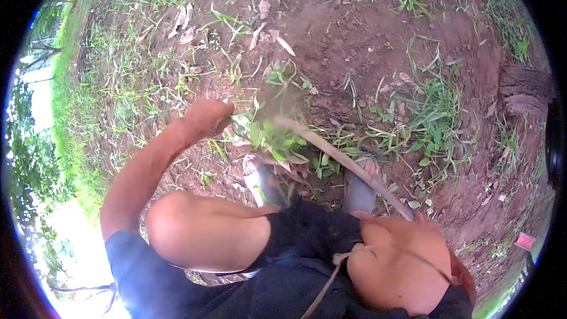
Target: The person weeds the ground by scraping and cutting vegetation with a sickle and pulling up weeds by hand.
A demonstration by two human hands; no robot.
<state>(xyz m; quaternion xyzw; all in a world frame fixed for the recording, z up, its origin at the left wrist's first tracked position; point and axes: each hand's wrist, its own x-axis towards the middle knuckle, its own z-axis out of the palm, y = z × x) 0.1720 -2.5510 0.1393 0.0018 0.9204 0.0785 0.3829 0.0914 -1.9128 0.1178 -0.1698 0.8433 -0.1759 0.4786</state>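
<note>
the left hand point(209, 117), fingers closed, is clamped on one bunch of green, leafy weeds point(269, 134) just beside it, over brown soil point(331, 41). the right hand point(423, 220), partly hidden by the knee, is closed round one long, pale brown stick point(348, 164), slanting away from it, far end blurred. two grey shoes point(359, 192) stand between the hands.

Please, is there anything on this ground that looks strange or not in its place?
A small red rectangular object near the picture's right edge looks odd: its straight sides seem man-made among weeds and dry leaves. I cannot tell what it is.
</note>
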